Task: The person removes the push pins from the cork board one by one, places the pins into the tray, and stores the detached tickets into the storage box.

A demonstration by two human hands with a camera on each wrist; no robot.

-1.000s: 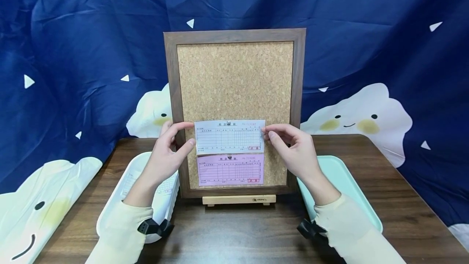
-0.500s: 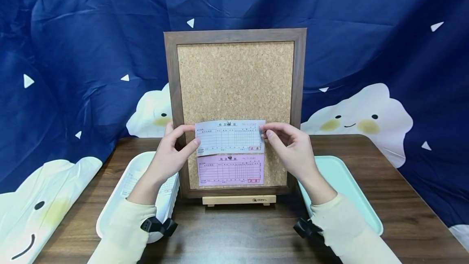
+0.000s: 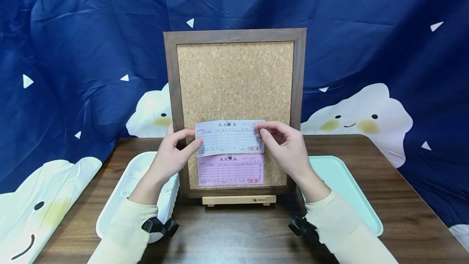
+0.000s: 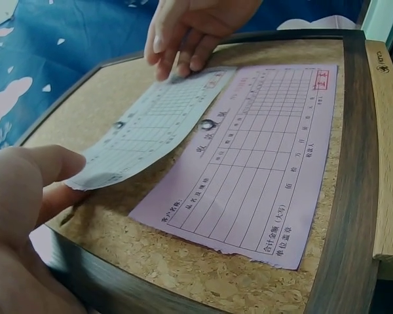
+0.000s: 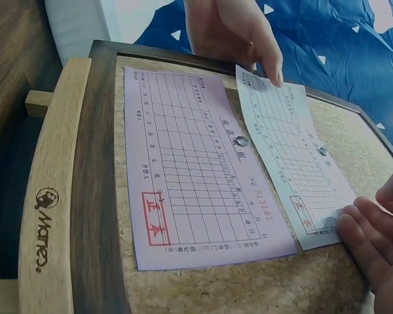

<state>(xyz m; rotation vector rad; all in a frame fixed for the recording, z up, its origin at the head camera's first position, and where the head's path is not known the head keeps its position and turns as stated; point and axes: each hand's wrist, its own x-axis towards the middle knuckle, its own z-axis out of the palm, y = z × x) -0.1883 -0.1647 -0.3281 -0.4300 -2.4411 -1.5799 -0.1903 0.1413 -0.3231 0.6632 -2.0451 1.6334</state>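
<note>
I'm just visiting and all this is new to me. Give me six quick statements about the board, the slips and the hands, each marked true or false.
1. The pale blue printed paper slip is above the pink printed paper slip. True.
2. The pink slip has no pin. False: a shiny round pin is in it.
3. The person's left hand touches the pale blue slip's left edge. True.
4. The right hand rests on the pink slip. False: the right hand is at the pale blue slip's right edge.
5. The rectangular cork board has a brown frame. True.
6. The mint-green tray is left of the board. False: the mint-green tray is to its right.
</note>
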